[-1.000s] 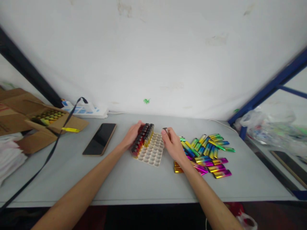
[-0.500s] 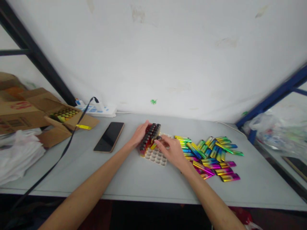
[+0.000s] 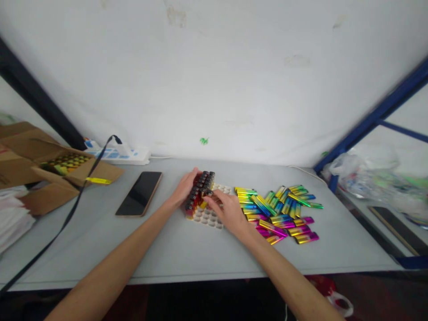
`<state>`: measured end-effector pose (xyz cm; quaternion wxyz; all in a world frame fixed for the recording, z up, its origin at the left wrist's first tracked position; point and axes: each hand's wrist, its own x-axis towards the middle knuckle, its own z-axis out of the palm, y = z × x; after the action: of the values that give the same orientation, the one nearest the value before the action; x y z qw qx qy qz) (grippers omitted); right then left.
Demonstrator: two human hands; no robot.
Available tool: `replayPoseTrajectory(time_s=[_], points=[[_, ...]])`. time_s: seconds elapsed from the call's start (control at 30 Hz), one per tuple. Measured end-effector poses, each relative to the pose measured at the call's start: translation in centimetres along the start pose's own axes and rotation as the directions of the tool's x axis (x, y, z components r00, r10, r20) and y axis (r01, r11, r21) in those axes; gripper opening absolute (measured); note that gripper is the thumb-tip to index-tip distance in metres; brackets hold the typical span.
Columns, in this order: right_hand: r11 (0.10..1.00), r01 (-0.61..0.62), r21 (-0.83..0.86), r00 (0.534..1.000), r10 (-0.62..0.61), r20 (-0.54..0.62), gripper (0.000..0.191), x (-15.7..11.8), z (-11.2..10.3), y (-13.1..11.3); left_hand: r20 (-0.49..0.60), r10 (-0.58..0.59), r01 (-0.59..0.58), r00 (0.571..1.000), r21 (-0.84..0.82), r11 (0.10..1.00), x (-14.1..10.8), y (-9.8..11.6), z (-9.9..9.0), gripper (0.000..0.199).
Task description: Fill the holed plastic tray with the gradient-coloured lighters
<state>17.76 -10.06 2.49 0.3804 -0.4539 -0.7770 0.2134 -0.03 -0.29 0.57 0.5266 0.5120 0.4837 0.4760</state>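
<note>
A pale tray with round holes (image 3: pixel 207 219) lies on the grey table, its left part filled with upright red lighters with black tops (image 3: pixel 194 196). My left hand (image 3: pixel 184 187) rests along the far left side of these rows, its fingers partly hidden behind them. With thumb and fingers my right hand (image 3: pixel 227 208) pinches a lighter with a yellow body (image 3: pixel 203 204) at its black top, over the tray beside the filled rows. To the right, a loose pile of shiny yellow, green, blue and magenta lighters (image 3: pixel 281 209) lies near my right wrist.
A black-screened phone (image 3: pixel 139 194) lies left of the tray. Further left are an open cardboard box (image 3: pixel 60 196) holding more lighters, a white plastic bag (image 3: pixel 13 218), a power strip (image 3: pixel 140 155) and a dark strap (image 3: pixel 72 209). Clear plastic bags (image 3: pixel 384 178) stand on the right.
The whole view has shifted, so the table things appear further left. Both hands remain at the tray, the right one still pinching the lighter.
</note>
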Motion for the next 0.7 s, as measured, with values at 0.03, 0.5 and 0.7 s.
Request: replayPoseTrajectory(time_s=[0.03, 0.5, 0.7], points=[[0.999, 0.011, -0.031, 1.000, -0.011, -0.002, 0.025, 0.0, 0.0, -0.1, -0.003, 0.007, -0.007, 1.000, 0.002, 1.000, 0.1, -0.1, 0.0, 0.063], [0.943, 0.107, -0.314, 0.991, -0.078, 0.105, 0.021, 0.0, -0.3, -0.9, 0.055, 0.031, -0.033, 0.998, 0.037, 0.999, 0.7, 0.0, -0.2, 0.073], [0.836, 0.106, -0.539, 0.992, -0.053, 0.114, 0.026, 0.6, 0.2, -1.5, 0.030, 0.008, -0.009, 1.000, 0.045, 0.999, 0.7, 0.4, 0.0, 0.071]])
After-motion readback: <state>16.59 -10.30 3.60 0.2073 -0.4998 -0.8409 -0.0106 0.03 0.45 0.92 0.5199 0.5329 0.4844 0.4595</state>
